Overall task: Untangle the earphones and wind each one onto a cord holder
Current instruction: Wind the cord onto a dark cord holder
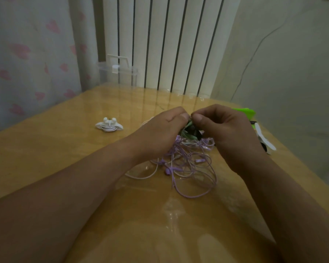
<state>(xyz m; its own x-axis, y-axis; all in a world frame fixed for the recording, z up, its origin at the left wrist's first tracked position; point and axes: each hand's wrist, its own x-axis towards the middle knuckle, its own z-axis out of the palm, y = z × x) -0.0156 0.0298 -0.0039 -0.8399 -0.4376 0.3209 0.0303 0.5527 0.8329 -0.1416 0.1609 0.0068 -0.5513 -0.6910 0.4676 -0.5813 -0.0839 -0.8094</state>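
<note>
While our left hand [160, 133] and right hand [223, 132] pinch the green cord [188, 132] together above the table [65, 158], we should tease loops loose gently, not tug, as the purple cord [172, 169] and white cord [141, 177] tangle beneath.

Purple and white earphone cords [190, 168], yellow-brown table [65, 158], pink-heart curtain [27, 54].

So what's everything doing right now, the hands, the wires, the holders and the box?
left hand, pinching the green cord
right hand, pinching the green cord too
green cord, bunched up between both hands
purple cord, tangled, loose on the table
white cord, loose, mixed into the tangle
white holder, wound with a white earphone
green holder, lying half hidden behind the right hand
box, lid on
</note>
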